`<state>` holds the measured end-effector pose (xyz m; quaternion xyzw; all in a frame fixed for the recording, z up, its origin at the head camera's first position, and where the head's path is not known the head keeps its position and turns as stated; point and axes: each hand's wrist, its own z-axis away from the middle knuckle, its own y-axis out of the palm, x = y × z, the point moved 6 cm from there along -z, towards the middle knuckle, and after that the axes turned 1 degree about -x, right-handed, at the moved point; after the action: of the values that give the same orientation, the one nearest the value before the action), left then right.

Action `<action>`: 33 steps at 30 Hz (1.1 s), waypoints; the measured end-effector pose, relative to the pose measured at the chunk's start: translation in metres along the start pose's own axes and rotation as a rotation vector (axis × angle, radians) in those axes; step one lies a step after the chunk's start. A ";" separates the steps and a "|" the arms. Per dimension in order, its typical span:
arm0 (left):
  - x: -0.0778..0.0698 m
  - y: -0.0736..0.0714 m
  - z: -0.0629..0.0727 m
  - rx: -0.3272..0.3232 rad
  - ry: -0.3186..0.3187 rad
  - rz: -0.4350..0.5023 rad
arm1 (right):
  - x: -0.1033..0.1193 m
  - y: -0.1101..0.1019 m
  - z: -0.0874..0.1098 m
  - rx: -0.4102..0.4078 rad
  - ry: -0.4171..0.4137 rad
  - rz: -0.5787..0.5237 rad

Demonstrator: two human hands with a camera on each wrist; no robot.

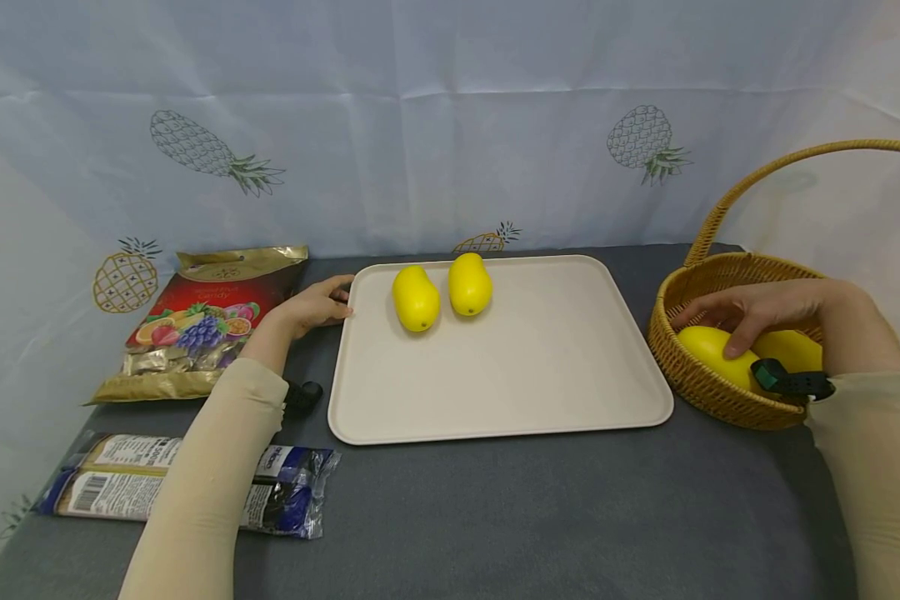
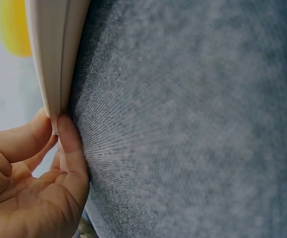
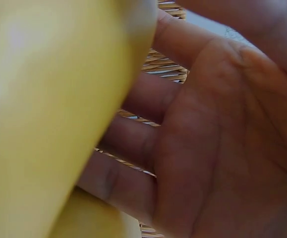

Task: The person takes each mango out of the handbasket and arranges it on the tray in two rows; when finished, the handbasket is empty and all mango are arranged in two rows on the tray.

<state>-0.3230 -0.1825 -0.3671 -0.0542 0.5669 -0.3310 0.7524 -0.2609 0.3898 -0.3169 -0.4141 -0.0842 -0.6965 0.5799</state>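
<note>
My left hand is at the left edge of a cream rectangular tray. In the left wrist view its thumb and fingers pinch the tray's rim from above and below. Two smooth yellow oblong fruits lie near the tray's back left. Inside a wicker basket at the right, my right hand grips another yellow oblong fruit, thumb on the near side and fingers round the far side. That fruit fills the left of the right wrist view. Beside it in the basket lies one more yellow fruit.
A red and gold candy bag lies at the back left. Nearer, a blue and clear packet is partly under my left forearm. The basket's tall handle arches over its opening. A pineapple-print cloth hangs behind the grey tabletop.
</note>
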 end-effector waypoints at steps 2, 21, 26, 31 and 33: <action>0.000 0.000 0.001 0.002 0.004 -0.004 | -0.001 0.000 0.000 -0.005 0.000 -0.010; 0.001 0.000 0.000 -0.006 -0.002 0.000 | -0.003 -0.017 0.013 -0.290 -0.049 0.146; 0.001 0.000 0.000 -0.004 -0.002 0.006 | -0.003 -0.022 0.019 -0.349 -0.055 0.153; -0.001 0.000 0.001 0.003 0.003 -0.001 | 0.000 -0.031 0.033 -0.458 -0.094 0.111; -0.001 0.000 0.002 0.004 0.004 -0.002 | 0.007 -0.035 0.038 -0.518 -0.137 0.087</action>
<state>-0.3213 -0.1827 -0.3654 -0.0525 0.5678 -0.3331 0.7509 -0.2737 0.4187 -0.2751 -0.5979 0.0758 -0.6398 0.4769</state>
